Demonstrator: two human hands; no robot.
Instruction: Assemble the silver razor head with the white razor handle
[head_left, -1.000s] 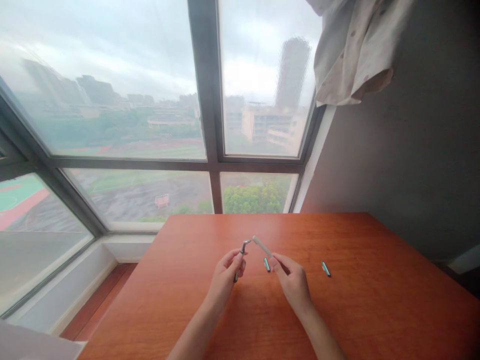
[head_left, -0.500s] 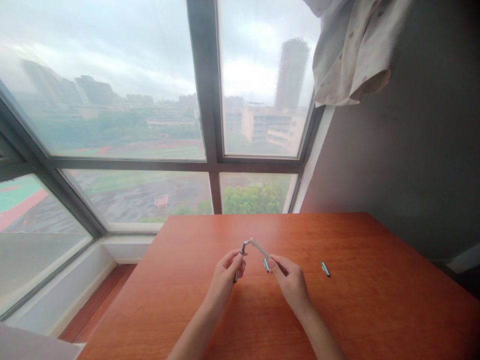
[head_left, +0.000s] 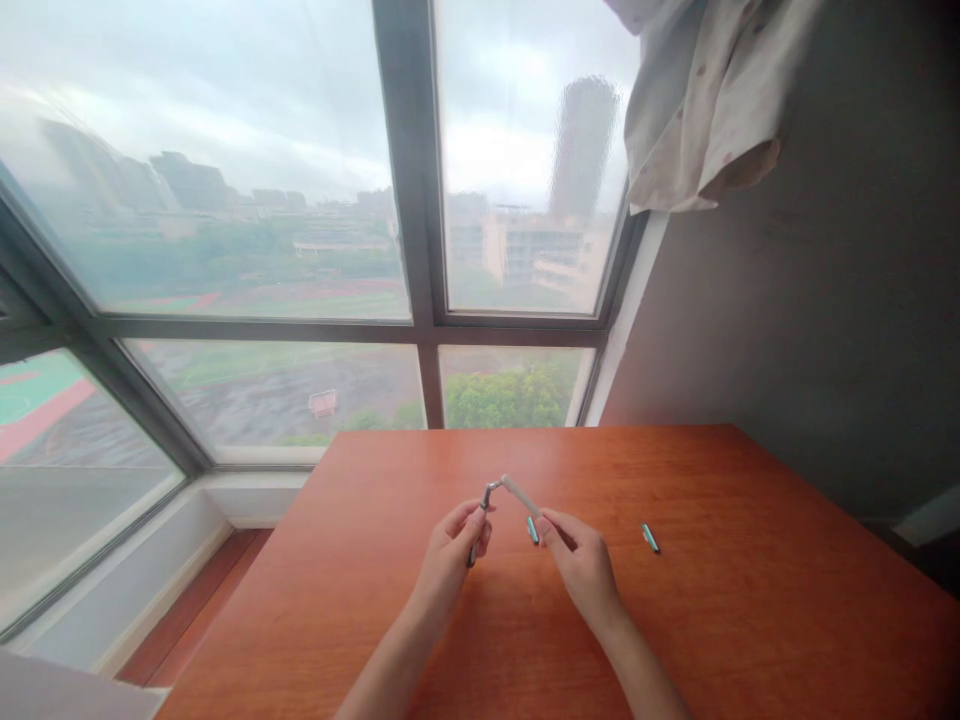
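Note:
My left hand point(head_left: 454, 545) is closed around a slim silver-and-dark metal tool point(head_left: 486, 496) that slants up and bends at its top. In my right hand point(head_left: 577, 552), between thumb and fingers, is a thin pale stick point(head_left: 519, 493) that tilts up to the left. The upper ends of the tool and the stick meet or nearly meet in front of me; contact is too small to tell. A small teal-and-dark piece point(head_left: 532, 531) lies on the table just beside my right fingertips. Farther right lies a similar teal-and-dark piece point(head_left: 650, 538).
Both forearms reach over a reddish-brown wooden table point(head_left: 750, 620). Behind it stand large windows with a grey frame point(head_left: 424, 330). A pale cloth garment point(head_left: 705, 110) hangs at the upper right, before a grey wall point(head_left: 787, 300). Wooden floor point(head_left: 202, 600) shows at the left.

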